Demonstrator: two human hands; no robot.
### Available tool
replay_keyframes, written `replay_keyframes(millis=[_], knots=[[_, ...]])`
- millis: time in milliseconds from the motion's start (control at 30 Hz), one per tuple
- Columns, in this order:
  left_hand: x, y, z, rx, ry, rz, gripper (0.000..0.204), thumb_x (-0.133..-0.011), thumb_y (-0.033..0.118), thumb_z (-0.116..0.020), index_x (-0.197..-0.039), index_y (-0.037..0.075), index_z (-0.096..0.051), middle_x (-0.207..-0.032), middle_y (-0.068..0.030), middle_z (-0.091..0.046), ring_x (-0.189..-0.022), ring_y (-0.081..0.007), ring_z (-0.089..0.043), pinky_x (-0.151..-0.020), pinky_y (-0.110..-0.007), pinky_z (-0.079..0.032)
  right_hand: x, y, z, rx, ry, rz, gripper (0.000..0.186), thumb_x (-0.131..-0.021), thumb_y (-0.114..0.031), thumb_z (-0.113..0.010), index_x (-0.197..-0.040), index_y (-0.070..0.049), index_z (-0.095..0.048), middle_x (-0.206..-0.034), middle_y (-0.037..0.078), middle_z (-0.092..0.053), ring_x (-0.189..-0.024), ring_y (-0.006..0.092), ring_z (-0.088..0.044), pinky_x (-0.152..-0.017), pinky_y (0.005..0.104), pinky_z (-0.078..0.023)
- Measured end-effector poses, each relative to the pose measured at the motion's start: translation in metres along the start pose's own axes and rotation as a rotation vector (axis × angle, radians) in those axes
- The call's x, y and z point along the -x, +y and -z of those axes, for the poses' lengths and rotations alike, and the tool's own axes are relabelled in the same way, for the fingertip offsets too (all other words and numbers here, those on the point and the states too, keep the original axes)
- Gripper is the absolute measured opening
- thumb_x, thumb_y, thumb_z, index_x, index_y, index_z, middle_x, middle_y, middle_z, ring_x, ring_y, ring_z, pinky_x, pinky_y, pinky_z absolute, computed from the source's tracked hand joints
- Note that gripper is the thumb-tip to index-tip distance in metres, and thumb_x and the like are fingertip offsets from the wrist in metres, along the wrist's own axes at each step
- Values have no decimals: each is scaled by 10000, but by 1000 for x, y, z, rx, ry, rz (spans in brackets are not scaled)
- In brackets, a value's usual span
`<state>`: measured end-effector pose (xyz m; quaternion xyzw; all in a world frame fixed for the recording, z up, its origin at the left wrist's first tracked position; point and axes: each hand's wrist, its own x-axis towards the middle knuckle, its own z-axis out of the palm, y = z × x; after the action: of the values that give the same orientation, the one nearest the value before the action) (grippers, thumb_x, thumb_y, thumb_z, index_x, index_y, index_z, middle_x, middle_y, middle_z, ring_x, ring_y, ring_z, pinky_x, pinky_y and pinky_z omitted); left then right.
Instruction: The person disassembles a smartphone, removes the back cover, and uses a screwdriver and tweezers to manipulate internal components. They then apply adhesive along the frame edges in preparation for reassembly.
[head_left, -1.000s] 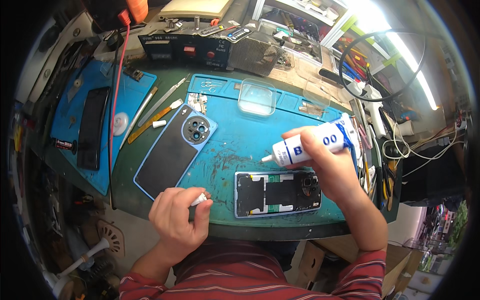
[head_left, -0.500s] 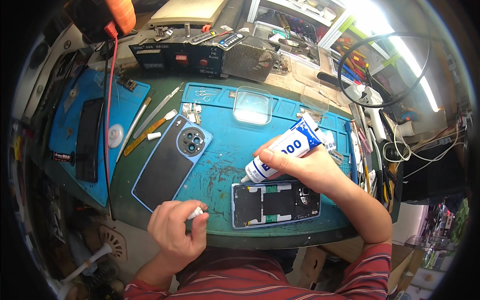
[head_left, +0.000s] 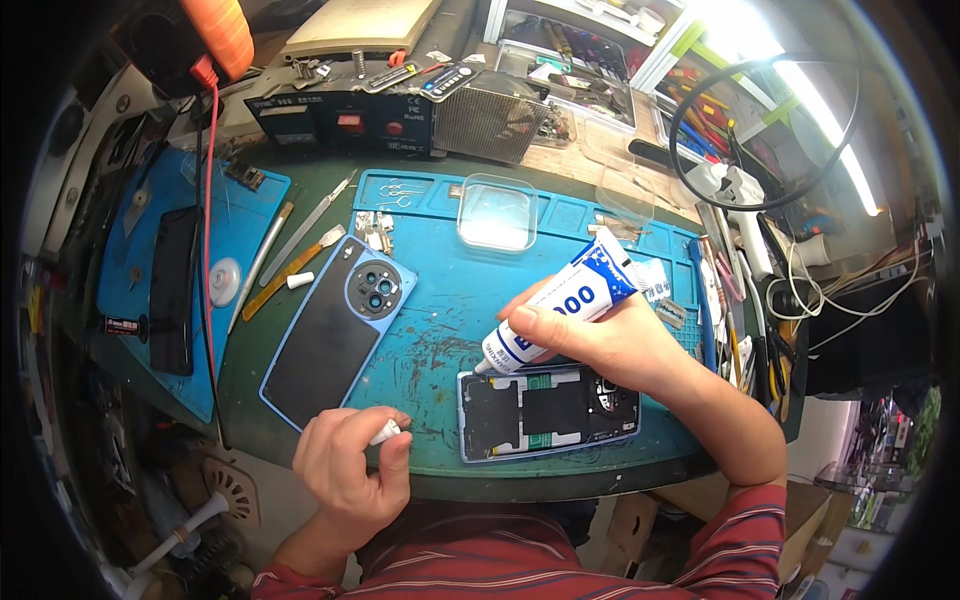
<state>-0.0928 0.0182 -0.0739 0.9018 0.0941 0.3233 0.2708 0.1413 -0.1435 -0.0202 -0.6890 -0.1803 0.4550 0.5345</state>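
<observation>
My right hand [head_left: 600,340] is wrapped round a white and blue glue tube [head_left: 508,346], tilted with its nozzle low at the left. The nozzle tip is by the upper left corner of an opened phone [head_left: 550,411], whose black inner parts and green strips show; I cannot tell whether it touches the frame. My left hand [head_left: 355,460] is closed on a small white cap [head_left: 386,431], pinched between thumb and fingers near the mat's front edge. Just beyond it, a phone back cover [head_left: 325,330] with a blue rim and round camera ring lies slanted on the blue mat [head_left: 430,300].
A clear plastic box [head_left: 497,212] sits at the mat's far side. Left of the back cover lie a yellow-handled brush [head_left: 290,275], tweezers [head_left: 310,222] and a dark phone [head_left: 176,290]. Behind stands a black device [head_left: 345,120]. Several tools [head_left: 735,320] line the right edge.
The tube's nozzle has come down slightly, to the opened phone's upper left corner. My left hand keeps the cap in nearly the same place. The whole view has shifted a little.
</observation>
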Motion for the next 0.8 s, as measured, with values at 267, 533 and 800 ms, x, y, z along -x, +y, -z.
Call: replay_keyframes(millis=[267,533,800], knots=[[0,0,1,0,-9,5,179,-1004,203,-694,-1072,57,-617,-871,-24,-730,-704,-217,-628,-612,-343,-461,1,-1,1,23,-1,14,328,-937,-310,-826,-1086,-22,-778,-983,59,-776,-895,126,-725,-802,288,-581],[0,1,0,-8,-17,18,172,-1005,197,-690,-1071,57,-616,-876,-26,-731,-707,-217,-627,-619,-345,-461,3,-1,3,4,0,-4,326,-936,-301,-827,-1088,-18,-775,-998,61,-778,-905,132,-730,-813,291,-583],[0,2,0,-5,-22,32,172,-1001,190,-694,-1081,56,-622,-885,-30,-726,-713,-220,-625,-629,-347,-466,5,1,6,19,12,2,319,-943,-293,-819,-1098,-17,-774,-1008,72,-779,-913,142,-732,-815,300,-586]])
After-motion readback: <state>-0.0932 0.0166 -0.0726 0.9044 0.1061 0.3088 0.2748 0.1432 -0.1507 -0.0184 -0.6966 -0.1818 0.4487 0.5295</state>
